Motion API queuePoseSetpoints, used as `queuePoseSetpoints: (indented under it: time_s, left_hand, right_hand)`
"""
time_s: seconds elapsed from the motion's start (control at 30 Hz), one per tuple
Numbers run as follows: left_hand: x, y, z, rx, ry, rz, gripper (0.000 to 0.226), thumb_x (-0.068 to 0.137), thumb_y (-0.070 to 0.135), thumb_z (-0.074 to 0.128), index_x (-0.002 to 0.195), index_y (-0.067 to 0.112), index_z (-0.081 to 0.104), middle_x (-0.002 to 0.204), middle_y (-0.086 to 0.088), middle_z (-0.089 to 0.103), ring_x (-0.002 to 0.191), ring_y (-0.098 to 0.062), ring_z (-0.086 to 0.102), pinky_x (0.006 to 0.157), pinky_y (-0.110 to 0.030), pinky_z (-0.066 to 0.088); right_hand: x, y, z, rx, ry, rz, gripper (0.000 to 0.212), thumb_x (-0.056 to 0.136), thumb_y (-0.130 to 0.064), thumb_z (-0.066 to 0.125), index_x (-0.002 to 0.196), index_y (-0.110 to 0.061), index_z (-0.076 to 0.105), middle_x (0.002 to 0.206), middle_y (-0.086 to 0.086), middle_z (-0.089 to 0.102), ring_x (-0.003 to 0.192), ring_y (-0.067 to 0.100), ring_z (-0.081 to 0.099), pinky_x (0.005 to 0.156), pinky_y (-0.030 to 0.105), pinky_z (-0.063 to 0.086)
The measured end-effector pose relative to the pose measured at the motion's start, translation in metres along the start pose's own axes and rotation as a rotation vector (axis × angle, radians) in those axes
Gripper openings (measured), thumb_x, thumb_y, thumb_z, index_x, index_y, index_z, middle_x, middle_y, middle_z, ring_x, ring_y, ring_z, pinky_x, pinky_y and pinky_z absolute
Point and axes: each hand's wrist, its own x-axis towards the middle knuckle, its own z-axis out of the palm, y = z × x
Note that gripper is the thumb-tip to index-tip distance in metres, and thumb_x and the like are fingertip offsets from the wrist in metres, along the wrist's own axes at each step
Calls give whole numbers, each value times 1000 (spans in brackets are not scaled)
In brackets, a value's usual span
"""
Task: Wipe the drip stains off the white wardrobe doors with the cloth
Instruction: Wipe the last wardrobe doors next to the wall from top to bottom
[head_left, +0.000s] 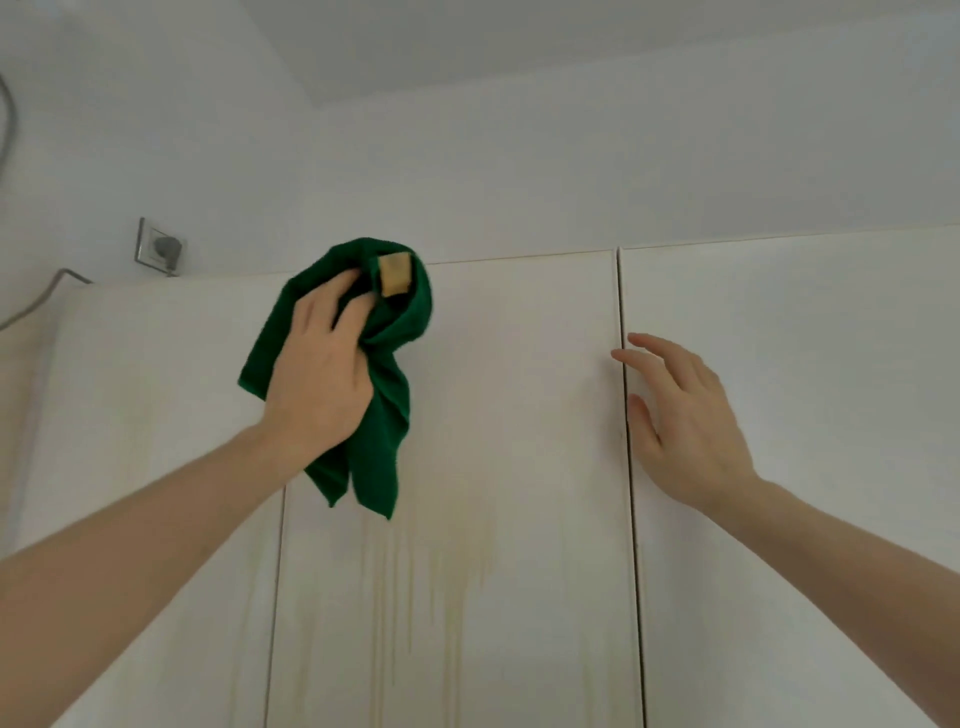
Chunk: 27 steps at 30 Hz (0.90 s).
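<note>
Left hand (317, 374) fingers grip the green cloth (382, 441), hanging lengthwise down the door (519, 415); right hand (685, 421) fingers spread.

Soft, even daylight, faint shadows, no glare (slightly soft focus, wide-angle bending at the edges).

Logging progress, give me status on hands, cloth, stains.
Left hand grips green cloth near door top. Right hand open by door gap. Drip stains remain below cloth. Nothing blocking.
</note>
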Motion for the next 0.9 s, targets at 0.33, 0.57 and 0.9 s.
queuePoseSetpoints:
  time_s: [0.33, 0.57, 0.9]
  left_hand:
    - [-16, -70, 7, 0, -49, -261, 55, 94, 6, 49, 148, 12, 39, 155, -12, 34, 135, -39, 36, 112, -52, 36]
    - [-42, -70, 50, -34, -153, -249, 52, 99, 12, 46, 151, 10, 41, 157, -11, 39, 141, -34, 38, 118, -45, 32]
    - [-44, -27, 78, -52, -63, -161, 53, 95, 8, 49, 148, 11, 47, 157, -7, 42, 145, -29, 36, 113, -40, 38]
  right_hand:
    - [-14, 8, 33, -68, 39, 13, 54, 102, -24, 42, 154, -8, 41, 159, 6, 40, 149, 25, 32, 129, 42, 13]
    - [-16, 11, 39, -75, 84, -26, 53, 102, -21, 44, 152, -6, 44, 158, 8, 43, 150, 25, 36, 128, 46, 17]
    - [-16, 14, 43, -86, 109, -45, 52, 102, -19, 42, 153, -7, 43, 159, 8, 42, 150, 26, 34, 129, 43, 11]
